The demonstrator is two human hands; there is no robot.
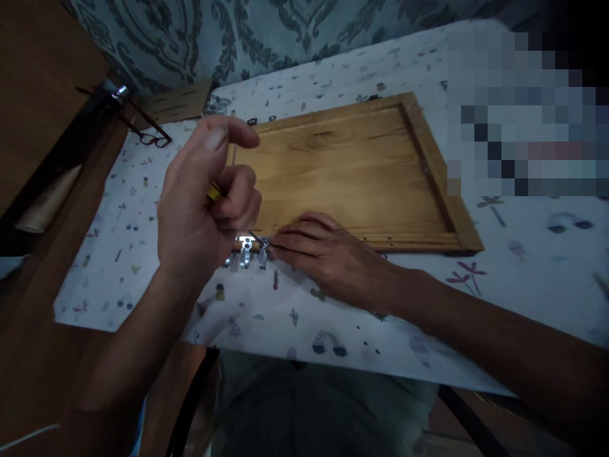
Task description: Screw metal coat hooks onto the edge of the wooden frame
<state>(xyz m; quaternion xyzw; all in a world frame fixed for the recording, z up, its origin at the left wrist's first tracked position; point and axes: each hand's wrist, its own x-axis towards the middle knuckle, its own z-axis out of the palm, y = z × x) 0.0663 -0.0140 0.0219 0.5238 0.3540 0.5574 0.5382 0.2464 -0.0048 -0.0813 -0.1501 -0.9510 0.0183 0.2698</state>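
Observation:
A wooden panel (328,181) with a raised frame lies flat on the table. Along its near edge sit several shiny metal hooks (246,252), curving down over the side. My left hand (197,190) is closed around a screwdriver (216,192) with a yellow and black handle, mostly covered by my fingers. Its thin shaft slants down to the rightmost hook. My right hand (333,263) lies flat over the panel's near edge, fingers stretched out, the fingertips beside or touching that same hook. Small dark holes show in the edge to the right of it.
A patterned white cloth (285,324) covers the table. Eyeglasses (155,138) lie at the left, near a flat cardboard piece (176,103). A patterned wall (285,38) rises behind. At the right, part of the view is pixelated. A beige tapered object (47,203) is at the far left.

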